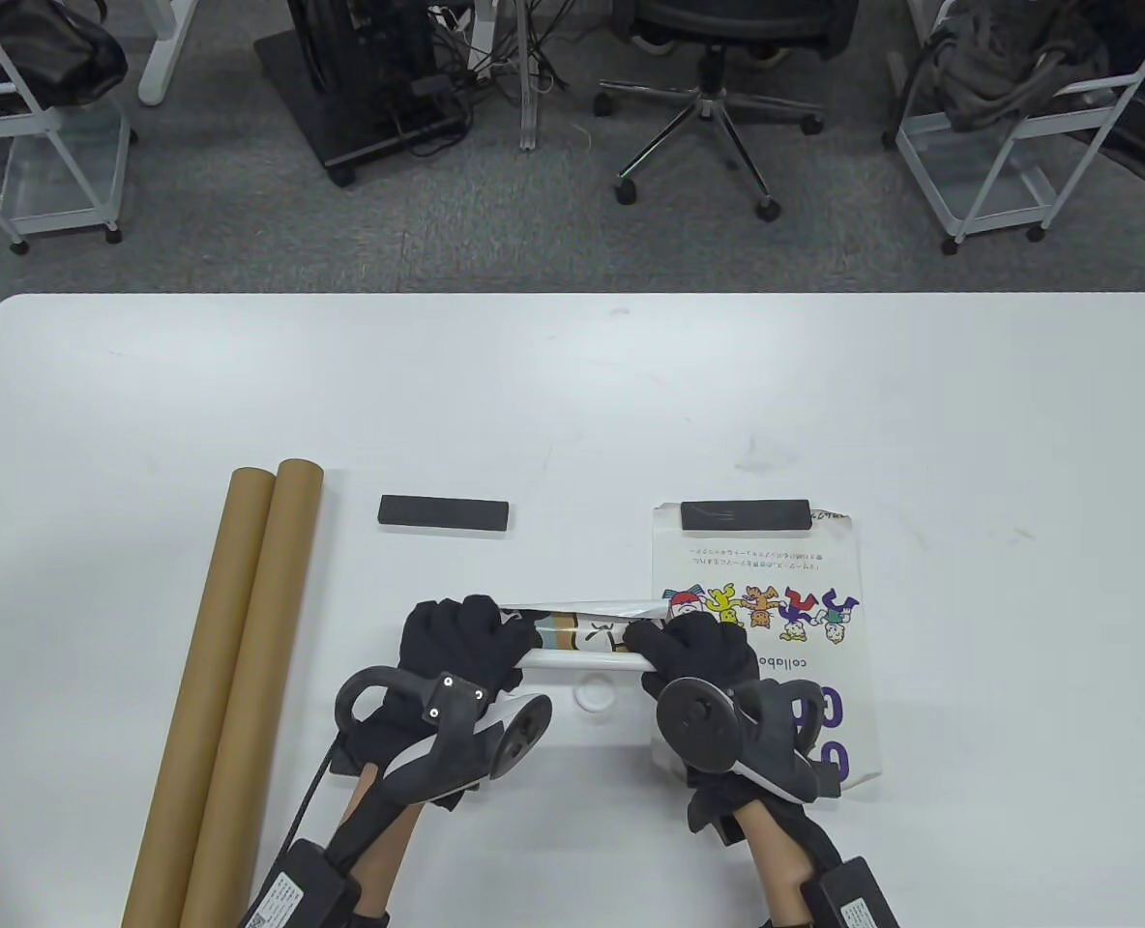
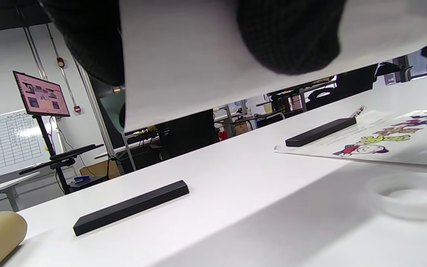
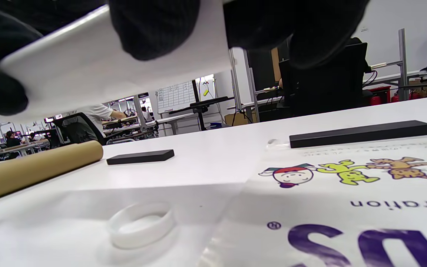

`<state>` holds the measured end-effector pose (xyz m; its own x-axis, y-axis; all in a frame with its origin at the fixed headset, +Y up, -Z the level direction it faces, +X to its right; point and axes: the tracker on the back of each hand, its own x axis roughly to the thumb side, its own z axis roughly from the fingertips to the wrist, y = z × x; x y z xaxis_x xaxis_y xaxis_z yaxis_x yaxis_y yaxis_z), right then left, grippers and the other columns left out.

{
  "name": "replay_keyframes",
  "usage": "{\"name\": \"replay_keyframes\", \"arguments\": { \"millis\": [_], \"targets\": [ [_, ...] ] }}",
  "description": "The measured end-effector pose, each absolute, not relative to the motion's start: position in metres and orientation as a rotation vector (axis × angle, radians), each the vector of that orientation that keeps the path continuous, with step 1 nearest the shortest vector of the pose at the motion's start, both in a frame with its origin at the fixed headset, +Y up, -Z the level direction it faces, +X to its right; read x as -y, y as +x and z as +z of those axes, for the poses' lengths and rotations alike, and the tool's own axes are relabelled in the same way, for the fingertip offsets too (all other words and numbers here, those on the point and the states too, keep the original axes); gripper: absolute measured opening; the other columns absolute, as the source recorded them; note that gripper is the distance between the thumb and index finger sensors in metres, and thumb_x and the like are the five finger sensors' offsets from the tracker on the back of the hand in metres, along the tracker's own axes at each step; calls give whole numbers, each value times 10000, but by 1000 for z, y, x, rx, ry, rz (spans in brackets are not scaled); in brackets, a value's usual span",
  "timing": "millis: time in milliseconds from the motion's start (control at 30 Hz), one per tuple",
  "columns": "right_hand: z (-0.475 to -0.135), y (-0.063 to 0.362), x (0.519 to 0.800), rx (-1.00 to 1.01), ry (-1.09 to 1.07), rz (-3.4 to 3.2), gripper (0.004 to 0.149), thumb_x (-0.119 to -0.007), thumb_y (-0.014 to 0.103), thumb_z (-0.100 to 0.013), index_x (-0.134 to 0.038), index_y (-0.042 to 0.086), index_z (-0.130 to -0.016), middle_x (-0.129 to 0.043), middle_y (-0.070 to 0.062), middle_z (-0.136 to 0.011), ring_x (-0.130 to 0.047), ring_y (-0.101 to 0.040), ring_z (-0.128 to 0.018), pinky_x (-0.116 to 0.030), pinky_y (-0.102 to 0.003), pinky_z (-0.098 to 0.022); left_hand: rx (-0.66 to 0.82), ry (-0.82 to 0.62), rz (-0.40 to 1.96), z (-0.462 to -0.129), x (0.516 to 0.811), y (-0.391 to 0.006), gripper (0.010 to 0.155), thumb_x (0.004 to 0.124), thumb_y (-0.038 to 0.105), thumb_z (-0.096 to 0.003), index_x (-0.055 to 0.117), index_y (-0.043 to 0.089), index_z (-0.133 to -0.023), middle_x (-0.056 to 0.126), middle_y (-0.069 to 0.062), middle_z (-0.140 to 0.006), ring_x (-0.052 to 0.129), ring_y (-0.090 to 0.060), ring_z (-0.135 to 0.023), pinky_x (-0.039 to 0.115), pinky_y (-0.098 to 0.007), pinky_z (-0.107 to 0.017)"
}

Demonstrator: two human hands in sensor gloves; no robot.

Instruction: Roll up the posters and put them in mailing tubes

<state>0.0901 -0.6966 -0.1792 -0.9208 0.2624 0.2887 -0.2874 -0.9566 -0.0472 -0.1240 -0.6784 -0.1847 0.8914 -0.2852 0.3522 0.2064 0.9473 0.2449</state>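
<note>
— Rolled white paper poster [image 1: 580, 640], is that what both hands have hold of?

— Yes. It lies crosswise near the front edge of the white table [image 1: 572, 387], lifted just clear of it. The left hand [image 1: 461, 646] in its black glove is wrapped around the roll's left end, and the right hand [image 1: 700, 655] grips the right end, fingers curled over the top.

— And under the roll?

— A small white plastic cap [image 1: 596, 694] sits on the table just below it, between the two hands. Beneath the right hand lies a flat white poster with cartoon figures and purple lettering [image 1: 776, 619].

— What keeps that one flat?

— A black rectangular bar [image 1: 746, 515] rests on its far edge. A second black bar [image 1: 445, 511] lies on bare table to the left, level with the first.

— The tubes?

— Two long brown cardboard mailing tubes [image 1: 229, 677] lie side by side and touching at the left, running from the front edge away from us, well apart from the hands.

— Beyond the table?

— Grey carpet, a black office chair [image 1: 718, 58] and white wire carts.
</note>
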Motion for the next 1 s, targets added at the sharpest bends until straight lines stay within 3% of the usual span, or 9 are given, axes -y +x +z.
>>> {"name": "replay_keyframes", "arguments": {
  "millis": [133,267,367,467,533,633,1000],
  "targets": [
    [-180,97,697,155,374,2795,546,-737,294,-464,-682,197,-999,-796,-69,-847,-822,-372,-736,-682,-641,-659,395,210,-245,-186,678,-127,618,752,468,-446,691,352,-1050,858,92,-916,962,-161,-791,797,-472,-747],
    [-180,100,695,220,333,2780,554,-732,311,-462,-681,201,-1003,-830,-38,-873,-825,-391,-817,-667,-628,-681,381,170,-140,-190,678,-132,543,695,461,-459,742,352,-989,879,89,-923,975,-172,-805,808,-464,-739],
    [-180,98,696,183,354,2774,544,-696,298,-480,-666,184,-1011,-808,-77,-885,-812,-418,-815,-657,-653,-670,387,152,-114,-191,680,-133,532,619,428,-486,729,343,-999,860,62,-925,945,-205,-790,773,-495,-749],
    [-181,95,698,43,402,2760,515,-622,282,-529,-596,162,-1030,-713,-165,-902,-750,-431,-717,-605,-711,-657,394,150,-127,-190,679,-132,527,587,420,-498,706,344,-1005,849,35,-920,927,-219,-771,750,-516,-754],
    [-181,94,700,18,411,2755,537,-646,332,-530,-582,144,-1029,-694,-170,-904,-730,-429,-713,-592,-715,-660,396,149,-131,-190,679,-132,544,630,476,-480,699,340,-1002,850,42,-901,925,-210,-747,753,-513,-750],
    [-181,92,700,67,401,2769,505,-659,286,-522,-604,147,-1004,-700,-164,-897,-735,-429,-711,-593,-714,-660,396,199,-198,-188,679,-129,616,745,468,-462,573,377,-1047,852,89,-879,940,-173,-719,782,-484,-742],
    [-180,96,699,104,396,2654,499,-683,174,-514,-618,102,-1004,-614,-233,-972,-635,-503,-768,-504,-753,-660,407,241,-163,-182,676,-120,580,782,418,-471,609,363,-1022,850,52,-897,946,-188,-740,792,-496,-736]
  ]
}}
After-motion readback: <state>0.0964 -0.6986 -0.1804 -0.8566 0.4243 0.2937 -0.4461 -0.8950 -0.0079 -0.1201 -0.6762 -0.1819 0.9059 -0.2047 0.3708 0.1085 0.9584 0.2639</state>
